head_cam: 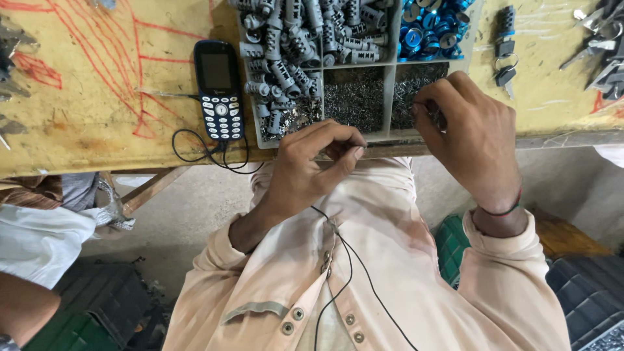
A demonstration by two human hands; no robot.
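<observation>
A grey compartment tray sits at the near edge of a yellow workbench. It holds grey lock cylinders, blue round caps and heaps of tiny metal pins. My left hand hovers at the tray's front edge, thumb and forefinger pinched on something very small that I cannot make out. My right hand reaches into the right pin compartment with its fingertips curled down among the pins.
A dark keypad phone with a black cable lies left of the tray. Keys and metal parts lie at the right of the bench. Another person's arm shows at lower left. Dark crates stand on the floor.
</observation>
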